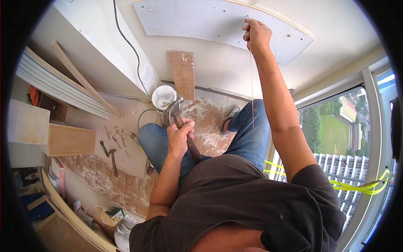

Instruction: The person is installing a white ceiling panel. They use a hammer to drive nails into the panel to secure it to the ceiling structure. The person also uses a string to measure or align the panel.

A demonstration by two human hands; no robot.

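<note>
My left hand (179, 137) is wrapped round the handle of a claw hammer (192, 148), its metal head raised in front of my knees. My right arm reaches up and forward. At the pale board (193, 19) on the wall, my right hand (257, 33) is closed in a pinch, with a thin string (252, 80) hanging from it toward my lap. A small nail-like tip (247, 17) shows just beyond the fingertips; whether the fingers grip it as well is hard to see. Several small holes or fixings dot the board.
A white bucket (164, 98) and a leaning plywood piece (183, 75) stand by the wall. Another hammer (113, 161) and scattered small metal pieces lie on the dusty floor. Wood strips (79, 77) lean at left. Yellow-green cable (363, 190) hangs by the window at right.
</note>
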